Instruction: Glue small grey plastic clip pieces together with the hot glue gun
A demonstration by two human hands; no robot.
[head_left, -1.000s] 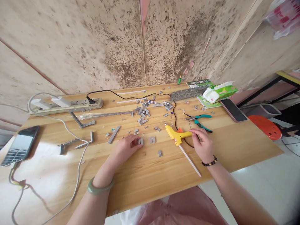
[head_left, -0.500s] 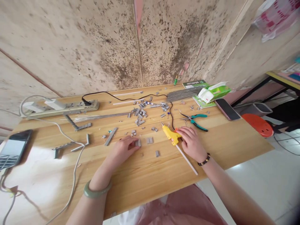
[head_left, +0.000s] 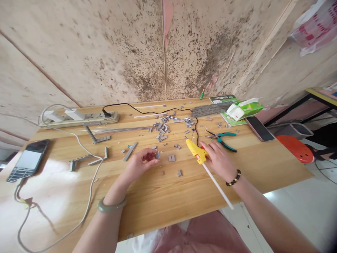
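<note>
The left hand point(head_left: 140, 165) pinches a small gray block point(head_left: 157, 154) between its fingers, just above or at the surface point(head_left: 155, 214); which, I cannot tell. A pair of gray blocks point(head_left: 171, 158) lies near it at 3 o'clock, the gray pile point(head_left: 162, 129) at 12. The right hand point(head_left: 221, 161) has its fingers wrapped around the handle of the yellow glue gun point(head_left: 194, 150), nozzle toward 11 o'clock, glue stick point(head_left: 218, 187) trailing toward 5. Best, I judge, to grip the block by its edges, skin well clear of the nozzle, and to keep the black cord point(head_left: 197, 131) slack and the stick off nearby pieces.
</note>
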